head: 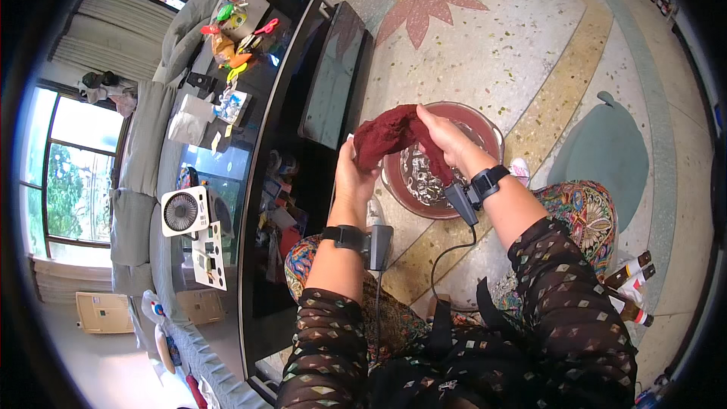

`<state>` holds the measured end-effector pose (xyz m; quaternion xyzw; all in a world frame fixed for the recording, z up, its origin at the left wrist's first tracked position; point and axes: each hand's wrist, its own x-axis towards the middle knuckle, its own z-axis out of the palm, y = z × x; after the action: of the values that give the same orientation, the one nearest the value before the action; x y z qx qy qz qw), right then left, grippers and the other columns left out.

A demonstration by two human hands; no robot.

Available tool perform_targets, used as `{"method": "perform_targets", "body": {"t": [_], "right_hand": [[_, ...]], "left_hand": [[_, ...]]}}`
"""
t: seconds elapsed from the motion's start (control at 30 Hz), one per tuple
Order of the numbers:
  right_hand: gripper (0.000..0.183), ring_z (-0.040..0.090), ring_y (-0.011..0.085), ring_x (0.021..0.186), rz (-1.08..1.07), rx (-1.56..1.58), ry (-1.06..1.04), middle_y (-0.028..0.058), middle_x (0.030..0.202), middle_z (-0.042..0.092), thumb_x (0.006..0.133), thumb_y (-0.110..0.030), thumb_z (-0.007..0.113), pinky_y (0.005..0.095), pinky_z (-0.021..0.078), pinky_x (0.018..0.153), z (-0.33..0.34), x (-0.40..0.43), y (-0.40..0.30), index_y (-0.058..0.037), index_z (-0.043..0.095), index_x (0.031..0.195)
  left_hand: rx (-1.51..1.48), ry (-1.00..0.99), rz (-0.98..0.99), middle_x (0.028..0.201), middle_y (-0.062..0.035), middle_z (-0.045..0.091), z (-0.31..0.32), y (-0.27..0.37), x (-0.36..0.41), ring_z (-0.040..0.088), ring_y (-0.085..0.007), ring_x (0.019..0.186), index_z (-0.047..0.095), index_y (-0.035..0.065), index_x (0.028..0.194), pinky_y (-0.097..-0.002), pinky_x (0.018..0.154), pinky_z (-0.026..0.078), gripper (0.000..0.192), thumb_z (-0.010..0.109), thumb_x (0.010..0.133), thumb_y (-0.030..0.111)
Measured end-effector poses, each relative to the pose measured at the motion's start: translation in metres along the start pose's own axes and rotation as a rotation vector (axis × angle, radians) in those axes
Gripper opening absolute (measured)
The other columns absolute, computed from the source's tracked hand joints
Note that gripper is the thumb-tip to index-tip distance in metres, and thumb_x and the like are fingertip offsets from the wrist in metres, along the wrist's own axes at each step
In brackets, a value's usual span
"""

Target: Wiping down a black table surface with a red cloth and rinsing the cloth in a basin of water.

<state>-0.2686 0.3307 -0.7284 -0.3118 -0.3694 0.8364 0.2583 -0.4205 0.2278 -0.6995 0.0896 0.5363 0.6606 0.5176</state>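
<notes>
A dark red knitted or crinkled cloth (381,135) hangs bunched between my hands, above the near left part of a reddish-brown plastic basin (492,130). Shiny liquid with pale foam or reflections (423,184) shows inside the basin. My left hand (355,173) holds the bunched left end of the cloth, just outside the basin's rim. Over the basin, my right hand (446,133) has the other side of it between thumb and fingers, and a strip of cloth hangs below that hand. The fingers behind the cloth are partly hidden. Each wrist wears a strapped device with a cable.
To the left stands a black glass-topped table (267,108) bearing a small white fan (184,211), pink-handled scissors (267,26) and papers. Several brown bottles (627,270) lie on the floor at the lower right. A grey-green floor pattern (605,153) is right of the basin.
</notes>
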Motion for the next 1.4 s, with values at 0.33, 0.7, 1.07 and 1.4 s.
{"method": "perform_targets", "body": {"t": [0.33, 0.7, 1.07, 1.4], "right_hand": [[0.045, 0.057, 0.0129, 0.078, -0.097, 0.037, -0.067, 0.0053, 0.092, 0.062, 0.089, -0.042, 0.045, 0.0268, 0.0464, 0.067, -0.005, -0.001, -0.017, -0.0025, 0.057, 0.105], [0.024, 0.055, 0.0061, 0.079, -0.577, -0.432, -0.497, -0.0004, 0.089, 0.059, 0.088, -0.023, 0.053, 0.0203, 0.0455, 0.069, 0.049, -0.047, -0.083, -0.0038, 0.057, 0.102], [0.026, 0.058, 0.0122, 0.085, -0.289, -0.019, -0.556, 0.0047, 0.094, 0.060, 0.091, -0.024, 0.047, 0.0249, 0.0478, 0.074, 0.075, -0.086, -0.092, -0.0044, 0.054, 0.107], [0.026, 0.055, 0.0112, 0.080, -0.496, -0.422, -0.043, 0.0060, 0.092, 0.059, 0.086, -0.024, 0.055, 0.0232, 0.0441, 0.068, 0.068, -0.106, -0.037, -0.0036, 0.055, 0.102]], "left_hand": [[-0.059, -0.204, -0.026, 0.106, -0.0149, 0.058, -0.013, 0.029, -0.017, 0.057, -0.0283, 0.094, 0.053, -0.0007, 0.108, -0.0394, 0.086, 0.044, 0.048, 0.052, 0.081, 0.039], [0.496, -0.606, 0.240, 0.112, -0.0068, 0.053, 0.004, 0.030, -0.053, 0.051, -0.0159, 0.100, 0.035, 0.0035, 0.128, -0.0294, 0.089, 0.039, 0.068, 0.066, 0.069, 0.017], [0.316, -0.852, 0.092, 0.110, -0.0168, 0.055, 0.036, 0.046, -0.100, 0.059, -0.0265, 0.090, 0.042, -0.0003, 0.120, -0.0380, 0.084, 0.047, 0.064, 0.048, 0.082, 0.051], [0.268, -0.487, 0.171, 0.095, -0.0112, 0.060, 0.031, 0.040, -0.103, 0.059, -0.0207, 0.083, 0.052, 0.0006, 0.106, -0.0325, 0.075, 0.047, 0.039, 0.037, 0.091, 0.034]]}}
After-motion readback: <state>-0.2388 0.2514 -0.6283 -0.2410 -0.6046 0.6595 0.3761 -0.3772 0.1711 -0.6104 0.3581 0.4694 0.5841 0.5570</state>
